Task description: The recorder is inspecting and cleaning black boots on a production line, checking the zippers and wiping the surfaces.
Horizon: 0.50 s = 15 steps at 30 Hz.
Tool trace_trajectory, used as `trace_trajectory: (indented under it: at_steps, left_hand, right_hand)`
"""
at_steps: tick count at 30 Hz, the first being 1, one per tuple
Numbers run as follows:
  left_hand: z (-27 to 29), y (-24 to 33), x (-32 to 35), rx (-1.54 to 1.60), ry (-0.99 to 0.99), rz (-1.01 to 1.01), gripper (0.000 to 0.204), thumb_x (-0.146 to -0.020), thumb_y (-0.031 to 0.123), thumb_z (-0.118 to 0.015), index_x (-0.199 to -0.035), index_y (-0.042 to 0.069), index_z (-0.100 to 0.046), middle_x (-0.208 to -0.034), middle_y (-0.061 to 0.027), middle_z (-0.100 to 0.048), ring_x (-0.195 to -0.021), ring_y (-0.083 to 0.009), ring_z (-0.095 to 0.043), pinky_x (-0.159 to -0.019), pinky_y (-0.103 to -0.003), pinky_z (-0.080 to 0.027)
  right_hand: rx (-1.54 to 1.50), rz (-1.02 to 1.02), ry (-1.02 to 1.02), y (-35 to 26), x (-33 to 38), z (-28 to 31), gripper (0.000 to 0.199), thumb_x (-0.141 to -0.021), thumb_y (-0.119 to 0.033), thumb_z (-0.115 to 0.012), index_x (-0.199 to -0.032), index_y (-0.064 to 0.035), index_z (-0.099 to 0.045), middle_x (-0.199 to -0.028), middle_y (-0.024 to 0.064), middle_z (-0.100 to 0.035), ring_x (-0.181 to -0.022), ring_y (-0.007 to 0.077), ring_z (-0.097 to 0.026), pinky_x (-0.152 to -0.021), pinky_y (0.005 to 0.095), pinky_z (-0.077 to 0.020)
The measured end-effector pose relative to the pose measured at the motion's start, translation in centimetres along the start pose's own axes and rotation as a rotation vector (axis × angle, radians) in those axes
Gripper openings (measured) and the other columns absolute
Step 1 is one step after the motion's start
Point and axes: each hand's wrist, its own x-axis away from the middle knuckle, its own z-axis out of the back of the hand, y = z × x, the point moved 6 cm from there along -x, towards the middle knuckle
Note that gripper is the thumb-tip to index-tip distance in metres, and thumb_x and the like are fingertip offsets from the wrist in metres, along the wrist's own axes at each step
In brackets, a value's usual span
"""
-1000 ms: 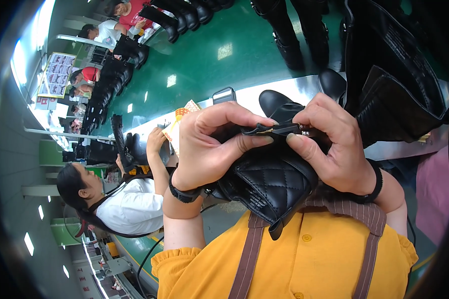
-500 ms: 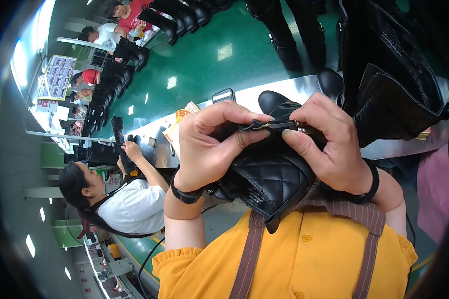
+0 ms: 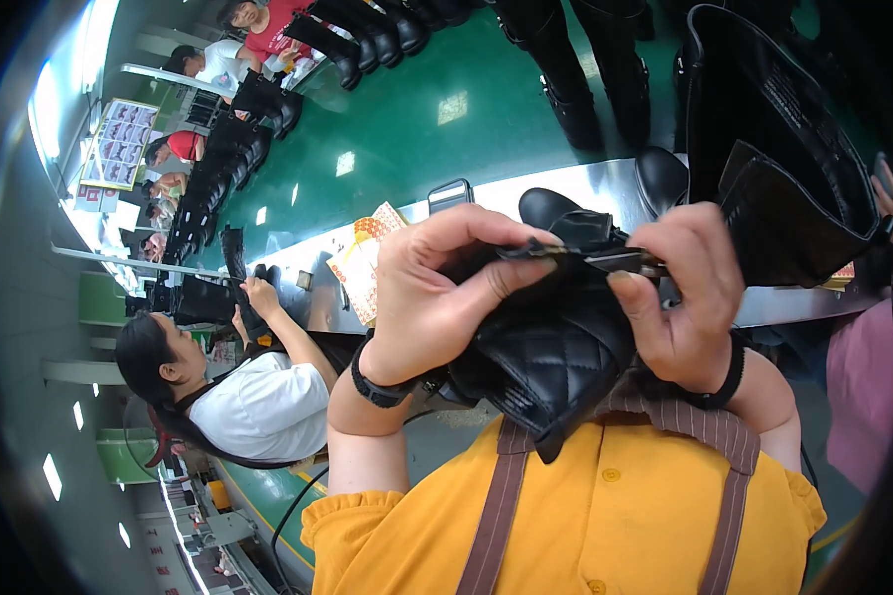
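Note:
Both my hands hold a black quilted boot point(image 3: 556, 347) close to my chest, its shaft pointing down toward my yellow shirt. My left hand point(image 3: 437, 297) wraps the boot's left side, thumb and fingers pinching its upper edge. My right hand point(image 3: 690, 297) grips the right side, with the fingers pressing on a small dark metal piece, maybe a zipper pull point(image 3: 615, 260), at the top edge. The boot's toe point(image 3: 551, 205) shows just above my hands.
A metal workbench edge point(image 3: 506, 198) runs past a green conveyor surface point(image 3: 417, 119) carrying rows of black boots point(image 3: 367, 35). A tall black boot point(image 3: 774, 169) stands at right. A co-worker in white point(image 3: 258, 407) handles a boot at left. An orange packet point(image 3: 362, 263) lies on the bench.
My hands have shifted the quilted boot slightly; the right hand's fingers moved along its top edge. The co-worker's arm at left dropped lower toward the bench.

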Motion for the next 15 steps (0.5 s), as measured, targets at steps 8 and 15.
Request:
trace_trajectory:
  at_steps: [8, 15]
  left_hand:
    - [0.0, -0.2, 0.1, 0.088, 0.034, 0.027, 0.015, -0.081, -0.01, -0.068, -0.094, -0.004, -0.063, -0.096, -0.0108, -0.07, -0.09, -0.0141, -0.066, -0.082, -0.026, -0.054]
    - [-0.1, 0.2, 0.1, 0.064, 0.005, 0.004, 0.015, -0.08, -0.011, -0.069, -0.092, -0.004, -0.063, -0.095, -0.0111, -0.07, -0.09, -0.0144, -0.067, -0.082, -0.026, -0.054]
  right_hand:
    - [-0.223, -0.223, -0.174, 1.4, 0.1, -1.0, 0.024, -0.081, -0.013, -0.074, -0.095, 0.0002, -0.06, -0.083, 0.0102, -0.052, -0.067, 0.0218, -0.058, -0.059, 0.029, -0.0483]
    - [-0.214, -0.203, -0.18, 1.1, -0.3, -1.1, 0.023, -0.082, -0.015, -0.074, -0.09, 0.0012, -0.06, -0.08, 0.011, -0.052, -0.066, 0.0222, -0.058, -0.058, 0.03, -0.0475]
